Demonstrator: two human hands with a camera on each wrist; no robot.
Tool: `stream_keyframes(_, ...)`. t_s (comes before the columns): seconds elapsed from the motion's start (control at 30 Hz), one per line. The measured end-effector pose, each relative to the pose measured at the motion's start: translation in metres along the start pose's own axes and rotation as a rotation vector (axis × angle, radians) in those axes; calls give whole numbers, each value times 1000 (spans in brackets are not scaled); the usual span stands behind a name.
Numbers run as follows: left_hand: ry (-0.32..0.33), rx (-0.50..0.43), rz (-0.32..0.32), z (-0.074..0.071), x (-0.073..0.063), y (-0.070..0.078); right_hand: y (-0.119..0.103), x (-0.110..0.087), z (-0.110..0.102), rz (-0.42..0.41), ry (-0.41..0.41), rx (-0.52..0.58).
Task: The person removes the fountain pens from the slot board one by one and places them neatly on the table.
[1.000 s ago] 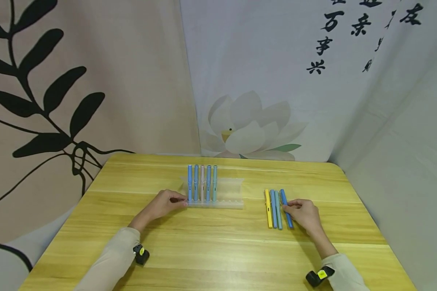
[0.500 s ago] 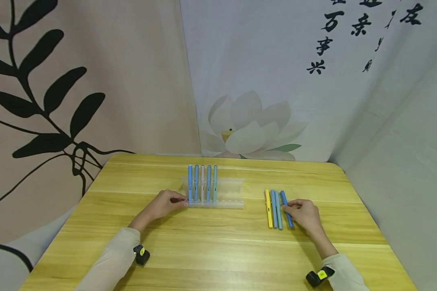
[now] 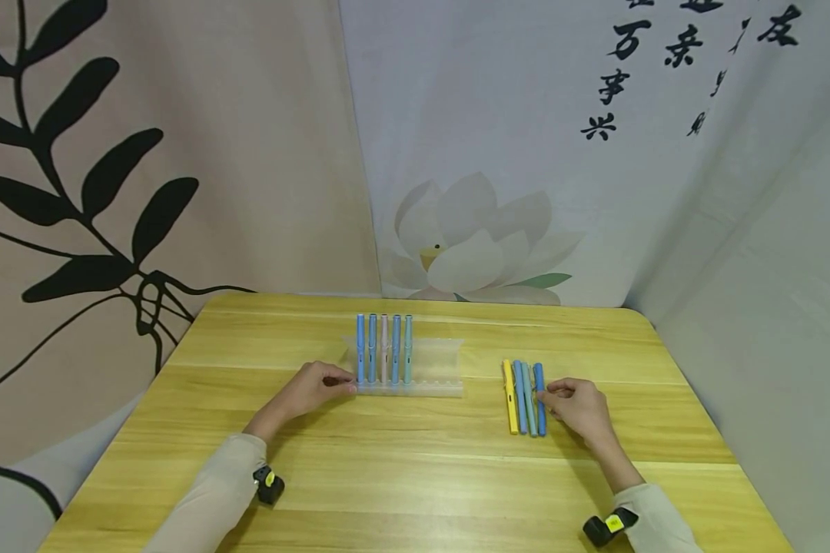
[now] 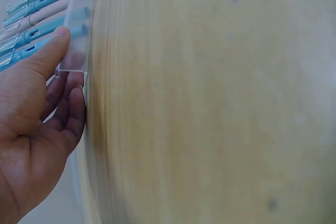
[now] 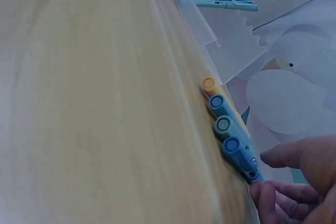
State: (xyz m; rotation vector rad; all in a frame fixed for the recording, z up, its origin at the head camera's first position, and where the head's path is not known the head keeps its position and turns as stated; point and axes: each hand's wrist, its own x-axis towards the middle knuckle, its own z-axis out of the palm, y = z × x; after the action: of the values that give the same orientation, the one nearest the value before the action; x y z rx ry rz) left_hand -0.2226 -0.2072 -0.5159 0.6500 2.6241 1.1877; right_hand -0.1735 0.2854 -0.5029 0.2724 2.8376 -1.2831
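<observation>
In the head view a clear pen rack (image 3: 437,367) holds several upright pens: blue ones, a pink pen (image 3: 384,349) and a light green pen (image 3: 408,349). My left hand (image 3: 318,384) pinches its left front corner, thumb on top and fingers below, as the left wrist view confirms. To the right lie a yellow pen (image 3: 509,396), a light blue pen (image 3: 520,396), a green pen (image 3: 529,399) and a darker blue pen (image 3: 540,411), side by side. My right hand (image 3: 581,407) has its thumb and fingertips around the darker blue pen, which lies on the table.
The wooden table (image 3: 415,476) ends at a back edge close behind the rack. Behind it hang a beige curtain (image 3: 277,153) with dark leaves and a white curtain (image 3: 498,115) with a lotus print. The rack's right half has vacant notches.
The darker blue pen has turned from slanted to nearly parallel with the others, its lower end swinging left against the green pen. My left hand and the rack have stayed still.
</observation>
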Motion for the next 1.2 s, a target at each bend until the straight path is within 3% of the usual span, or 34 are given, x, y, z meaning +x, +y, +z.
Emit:
stream_keyframes(0.3,9,-1,9,0,1,0,-13,-2,-6,-105,29,-48)
stream_keyframes(0.57,13,2,41,1,1,-2,-33,-4,-7,-196,63,-1)
stream_keyframes(1.2,7,-9,32,1,1,-2,-70,4,15,-305,3,89)
